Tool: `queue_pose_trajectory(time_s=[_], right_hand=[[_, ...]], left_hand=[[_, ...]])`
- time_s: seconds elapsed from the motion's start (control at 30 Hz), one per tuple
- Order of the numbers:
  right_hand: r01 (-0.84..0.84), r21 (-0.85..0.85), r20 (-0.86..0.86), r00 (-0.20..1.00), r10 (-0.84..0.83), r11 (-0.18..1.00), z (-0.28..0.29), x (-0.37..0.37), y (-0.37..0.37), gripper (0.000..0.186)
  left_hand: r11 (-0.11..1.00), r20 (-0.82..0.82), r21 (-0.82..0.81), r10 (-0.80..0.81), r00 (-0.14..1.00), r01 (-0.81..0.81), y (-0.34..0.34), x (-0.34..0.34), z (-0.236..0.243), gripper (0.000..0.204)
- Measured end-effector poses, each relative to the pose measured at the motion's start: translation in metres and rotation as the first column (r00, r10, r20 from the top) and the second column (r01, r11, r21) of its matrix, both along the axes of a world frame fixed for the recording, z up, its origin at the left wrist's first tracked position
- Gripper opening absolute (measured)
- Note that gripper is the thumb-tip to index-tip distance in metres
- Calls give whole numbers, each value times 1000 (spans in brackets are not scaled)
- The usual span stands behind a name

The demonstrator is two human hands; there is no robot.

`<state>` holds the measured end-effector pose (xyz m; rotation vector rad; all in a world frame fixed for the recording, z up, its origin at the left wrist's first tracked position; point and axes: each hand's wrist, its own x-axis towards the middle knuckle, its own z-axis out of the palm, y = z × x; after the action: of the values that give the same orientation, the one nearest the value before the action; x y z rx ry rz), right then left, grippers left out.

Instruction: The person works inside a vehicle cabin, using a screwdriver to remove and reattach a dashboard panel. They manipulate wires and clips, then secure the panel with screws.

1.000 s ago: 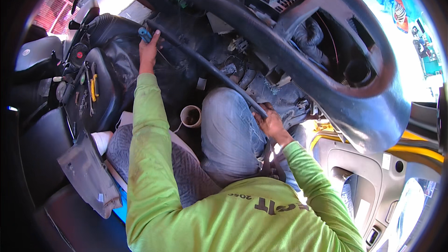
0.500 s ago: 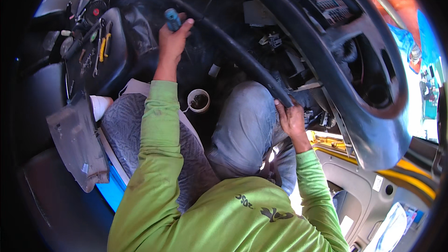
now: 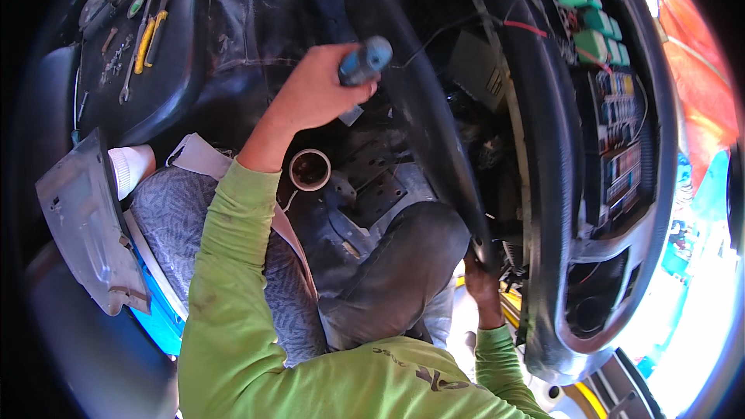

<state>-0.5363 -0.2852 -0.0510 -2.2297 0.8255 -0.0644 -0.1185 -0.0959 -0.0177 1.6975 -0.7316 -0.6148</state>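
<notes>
My left hand (image 3: 322,85) is closed round a thick blue-handled tool (image 3: 366,60), its butt end facing up; its working end is hidden below the fist. Beside it runs a long, curved black trim strip (image 3: 423,93), lying along the open side of the dashboard (image 3: 555,147). Down at the strip's lower end is my right hand (image 3: 483,291), in shadow, its fingers wrapped against that end and partly hidden by it. Below my left wrist stands a small white cup (image 3: 310,170) with dark contents.
Wrenches and yellow-handled pliers (image 3: 145,45) lie with loose screws on a black seat (image 3: 182,62) at the upper left. A grey plastic panel (image 3: 89,221) leans at my left. The dashboard's open bay shows green relays (image 3: 594,19) and fuses. A red wire (image 3: 525,27) crosses nearby.
My view has turned and shifted, so the dashboard stands more upright. My left hand with the blue-handled tool appears closer to the trim strip. My right hand stays at the strip's lower end.
</notes>
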Motion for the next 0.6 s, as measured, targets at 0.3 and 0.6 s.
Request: queue_pose_trajectory(time_s=[0.3,0.6], right_hand=[[109,185,-61,993,-99,977,-22,-20,2,32],[207,95,-70,977,-201,974,18,14,-2,39]], left_hand=[[879,140,165,-469,872,447,-5,-7,-23,37],[914,263,157,-403,877,374,-8,-13,-15,44]])
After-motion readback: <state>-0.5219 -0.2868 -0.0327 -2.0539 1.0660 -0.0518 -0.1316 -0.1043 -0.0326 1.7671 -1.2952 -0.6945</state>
